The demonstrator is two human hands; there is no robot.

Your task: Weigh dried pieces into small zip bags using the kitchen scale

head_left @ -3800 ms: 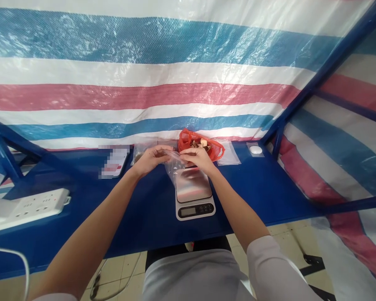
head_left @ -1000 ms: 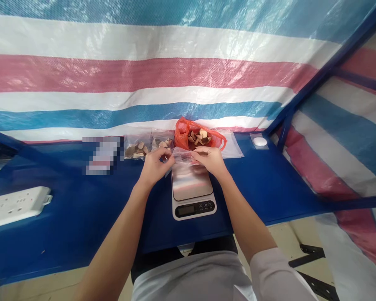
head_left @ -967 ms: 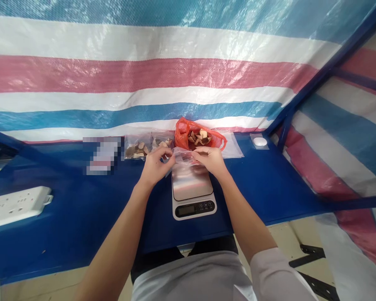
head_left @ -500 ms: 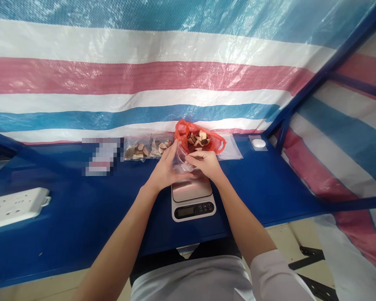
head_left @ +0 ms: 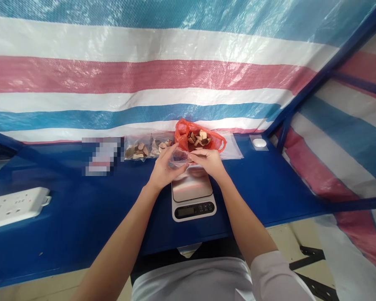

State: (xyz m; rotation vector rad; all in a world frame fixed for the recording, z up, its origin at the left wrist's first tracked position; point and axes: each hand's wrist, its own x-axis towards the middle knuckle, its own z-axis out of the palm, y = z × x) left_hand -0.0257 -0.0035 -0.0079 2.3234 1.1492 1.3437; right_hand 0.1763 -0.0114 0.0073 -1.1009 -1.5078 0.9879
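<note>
A clear plastic bag [head_left: 179, 157] is held in front of the red bag, above the far part of a kitchen scale [head_left: 192, 188]. My left hand [head_left: 166, 168] curves around the bag's left side, its thumb and fingers apart with the film between them. My right hand [head_left: 209, 161] pinches the bag's edge between thumb and fingertips. Just beyond my hands, an open red plastic bag [head_left: 182, 133] contains dried brown and cream slices [head_left: 200, 138]. The contents of the clear bag, if any, cannot be made out.
Two clear bags of dried slices [head_left: 137, 151] [head_left: 159, 146] lie left of the red bag. Flat clear bags [head_left: 233, 147] are to its right, with a white oval object [head_left: 259, 143] farther along. A white power strip [head_left: 17, 207] sits at left on the blue table [head_left: 113, 225].
The clear bag has flattened and shifted slightly away from me. My left thumb has moved up and left, and my right hand has moved a little to the right.
</note>
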